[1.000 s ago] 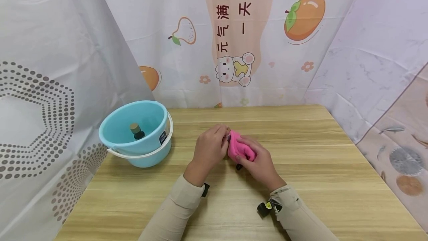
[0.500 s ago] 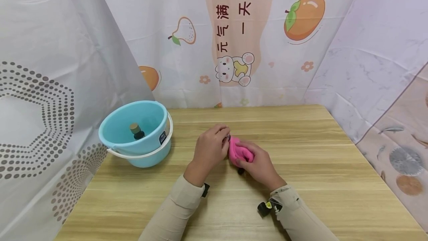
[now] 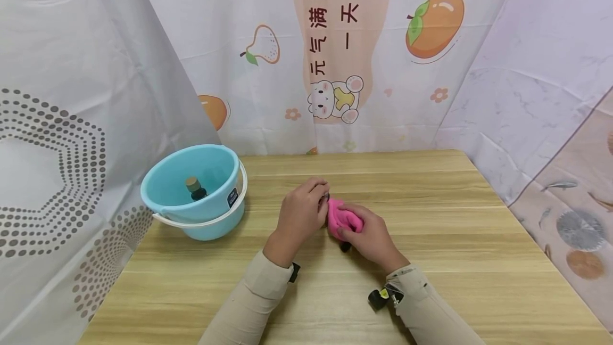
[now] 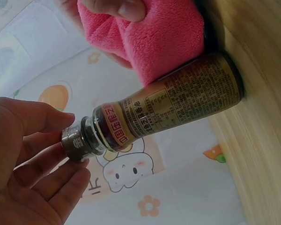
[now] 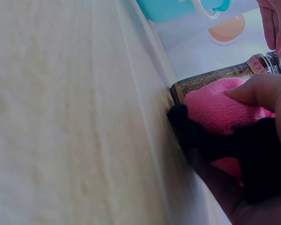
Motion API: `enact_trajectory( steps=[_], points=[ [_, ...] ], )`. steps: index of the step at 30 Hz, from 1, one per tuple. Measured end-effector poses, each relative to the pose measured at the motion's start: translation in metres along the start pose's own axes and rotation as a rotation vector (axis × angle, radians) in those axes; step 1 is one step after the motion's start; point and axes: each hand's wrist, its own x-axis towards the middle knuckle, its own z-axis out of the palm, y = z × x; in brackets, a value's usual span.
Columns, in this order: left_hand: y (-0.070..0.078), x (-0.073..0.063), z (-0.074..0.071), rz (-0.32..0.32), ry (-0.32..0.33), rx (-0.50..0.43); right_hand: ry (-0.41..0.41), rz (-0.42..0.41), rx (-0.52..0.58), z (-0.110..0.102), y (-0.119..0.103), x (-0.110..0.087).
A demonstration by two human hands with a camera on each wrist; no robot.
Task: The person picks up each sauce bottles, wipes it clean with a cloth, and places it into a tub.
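Observation:
A dark glass sesame oil bottle [image 4: 173, 96] with a gold printed label stands upright on the table in front of me. My left hand [image 3: 300, 209] pinches its dark cap [image 4: 77, 142] between thumb and fingers. With a bunched pink cloth [image 3: 340, 220] in its grip, my right hand [image 3: 373, 236] presses against the bottle's side, low on the body. The cloth and hands hide most of the bottle in the head view. Below the cloth, a black thing [image 5: 215, 145] shows between the right hand's fingers; I cannot tell what it is.
At the left of the wooden table [image 3: 455, 281] stands a light blue bucket [image 3: 191, 174] with a white handle. A dark bottle with a tan cap [image 3: 193, 183] leans inside it. Printed curtains [image 3: 268, 95] hang behind the table and along both sides.
My right hand's cloth has slid down from near the bottle's neck to lower on its body, mostly in the first half second. The left hand keeps its place at the cap.

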Motion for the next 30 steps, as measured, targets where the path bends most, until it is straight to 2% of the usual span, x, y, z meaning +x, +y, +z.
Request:
enact_trajectory(
  steps=[9,24,27,30],
  points=[
    [0.000,0.001,0.001,-0.008,0.001,-0.041,0.061,-0.051,0.068,-0.002,-0.003,-0.001],
    [-0.002,0.000,0.002,-0.004,0.009,-0.082,0.136,-0.229,0.196,0.000,-0.004,-0.001],
    [-0.002,0.000,0.003,-0.003,0.017,-0.082,0.157,-0.260,0.238,0.000,-0.009,-0.001],
    [-0.002,-0.001,0.003,-0.001,0.022,-0.071,0.168,-0.288,0.272,-0.004,-0.023,-0.004]
  ],
)
